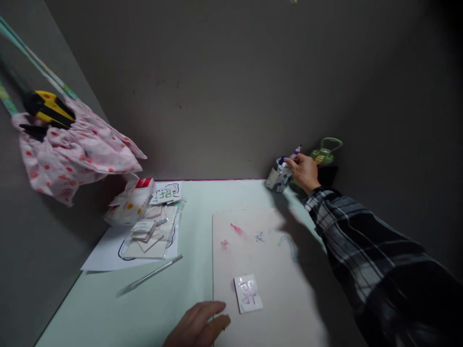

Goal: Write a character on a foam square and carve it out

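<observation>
My right hand [304, 169] reaches to the back right, where its fingers pinch the blue cap of a marker [282, 159] in a pen cup [278, 178]. Right behind these fingers a purple-and-white marker [297, 150] sticks up. Low in the view, my left hand [198, 324] rests at the left edge of a pale board [278, 274], thumb and fingers apart and nothing held. Just right of it, a small white tile [248, 293] with purple marker strokes lies on the board. Red, blue and teal marks show on the board above the tile.
A craft knife [150, 275] lies left of the board. Farther back are a bag of white tiles [152, 241], a lettered card [166, 193] and a white packet [135, 197]. A pink cloth pouch [79, 149] hangs at the left; a green-topped bottle [323, 155] stands behind my right hand.
</observation>
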Motion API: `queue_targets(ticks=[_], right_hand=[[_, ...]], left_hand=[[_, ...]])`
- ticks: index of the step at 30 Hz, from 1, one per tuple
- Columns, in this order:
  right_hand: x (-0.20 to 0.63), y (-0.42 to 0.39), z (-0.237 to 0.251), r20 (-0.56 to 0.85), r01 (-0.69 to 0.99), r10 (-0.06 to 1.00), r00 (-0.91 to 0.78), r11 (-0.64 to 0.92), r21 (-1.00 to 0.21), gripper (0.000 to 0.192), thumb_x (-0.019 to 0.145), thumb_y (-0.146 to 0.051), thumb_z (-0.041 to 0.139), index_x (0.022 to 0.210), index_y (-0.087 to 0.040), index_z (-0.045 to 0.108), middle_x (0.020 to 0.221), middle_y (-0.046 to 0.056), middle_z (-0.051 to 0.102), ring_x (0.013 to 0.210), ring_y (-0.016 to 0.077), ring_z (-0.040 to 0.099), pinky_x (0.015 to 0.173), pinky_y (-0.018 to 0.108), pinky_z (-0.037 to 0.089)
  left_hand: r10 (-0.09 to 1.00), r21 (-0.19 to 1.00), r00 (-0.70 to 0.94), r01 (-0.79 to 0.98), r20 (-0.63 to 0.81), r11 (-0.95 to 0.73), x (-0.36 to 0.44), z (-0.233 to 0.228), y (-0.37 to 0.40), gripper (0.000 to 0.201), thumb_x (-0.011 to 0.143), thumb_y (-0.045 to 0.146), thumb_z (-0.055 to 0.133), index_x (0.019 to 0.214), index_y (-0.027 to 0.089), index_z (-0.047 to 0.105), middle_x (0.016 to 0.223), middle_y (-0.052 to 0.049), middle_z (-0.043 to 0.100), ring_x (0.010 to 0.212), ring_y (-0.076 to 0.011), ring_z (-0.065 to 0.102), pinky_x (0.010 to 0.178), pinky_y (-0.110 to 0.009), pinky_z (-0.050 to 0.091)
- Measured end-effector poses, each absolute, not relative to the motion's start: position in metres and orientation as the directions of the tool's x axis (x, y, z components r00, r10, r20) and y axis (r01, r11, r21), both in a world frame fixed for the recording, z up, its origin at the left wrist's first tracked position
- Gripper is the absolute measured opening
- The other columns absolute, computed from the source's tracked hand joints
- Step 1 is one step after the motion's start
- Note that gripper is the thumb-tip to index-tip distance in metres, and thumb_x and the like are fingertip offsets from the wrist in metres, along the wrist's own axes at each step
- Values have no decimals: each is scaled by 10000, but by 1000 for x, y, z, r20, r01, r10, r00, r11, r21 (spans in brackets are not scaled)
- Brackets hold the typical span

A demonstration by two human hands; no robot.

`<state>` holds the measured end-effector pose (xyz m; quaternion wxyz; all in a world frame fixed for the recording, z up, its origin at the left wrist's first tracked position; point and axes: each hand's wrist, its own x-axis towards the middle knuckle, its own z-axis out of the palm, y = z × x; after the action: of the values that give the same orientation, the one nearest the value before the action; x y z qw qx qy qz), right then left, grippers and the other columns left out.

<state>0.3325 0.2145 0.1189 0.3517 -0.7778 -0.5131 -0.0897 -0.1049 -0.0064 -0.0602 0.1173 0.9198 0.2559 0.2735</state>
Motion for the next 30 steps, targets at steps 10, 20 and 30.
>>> queue_targets(ticks=[10, 20, 30], right_hand=[[338, 174, 111, 382, 969, 892, 242, -202, -141, 262, 985, -380, 595, 1132, -171, 653, 1061, 53, 693, 876, 175, 682, 786, 370, 577], [346, 153, 61, 62, 983, 993, 104, -112, 144, 268, 973, -323, 622, 1195, -174, 638, 1202, 81, 662, 1005, 208, 671, 855, 413, 572], [341, 161, 53, -28, 970, 994, 103, -94, 225, 289, 973, -337, 621, 1208, -169, 633, 1214, 88, 658, 1022, 216, 668, 868, 425, 567]], left_hand=[[457, 308, 781, 349, 426, -885, -106, -36, 0, 405, 1009, 572, 430, 1195, 249, 589, 1135, -57, 735, 992, -165, 709, 863, -195, 571], [514, 362, 718, 374, 470, -854, -106, -59, -10, 454, 994, 616, 427, 1251, 267, 561, 1172, -79, 718, 1037, -199, 701, 888, -255, 588], [476, 322, 741, 357, 474, -877, -103, -17, -6, 362, 1060, 474, 373, 1173, 192, 570, 1110, -87, 721, 1011, -173, 694, 845, -237, 581]])
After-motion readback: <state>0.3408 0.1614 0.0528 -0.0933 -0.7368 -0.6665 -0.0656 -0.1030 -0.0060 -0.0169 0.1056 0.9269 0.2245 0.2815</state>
